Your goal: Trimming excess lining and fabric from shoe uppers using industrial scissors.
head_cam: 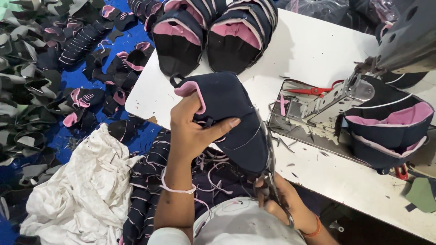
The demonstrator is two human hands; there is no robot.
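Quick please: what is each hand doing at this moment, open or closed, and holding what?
Left hand: closed on the dark navy shoe upper with pink lining.
Right hand: closed on small metal scissors, at the upper's lower edge.

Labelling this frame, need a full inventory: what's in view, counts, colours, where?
Shoe upper: one, navy with pink lining, held over the table edge.
Snips: one, metal, at the upper's lower edge.
Stacked uppers: two stacks, navy and pink, top of table.
Sewing machine: one, grey, right.
Upper on machine: navy and pink, right.
Red scissors: one, behind the machine bed.
Table: one, white.
Loose pieces: many, navy, pink, grey, on blue floor, left.
White cloth: one, lower left.
Left hand: grips the shoe upper.
Right hand: holds the snips.
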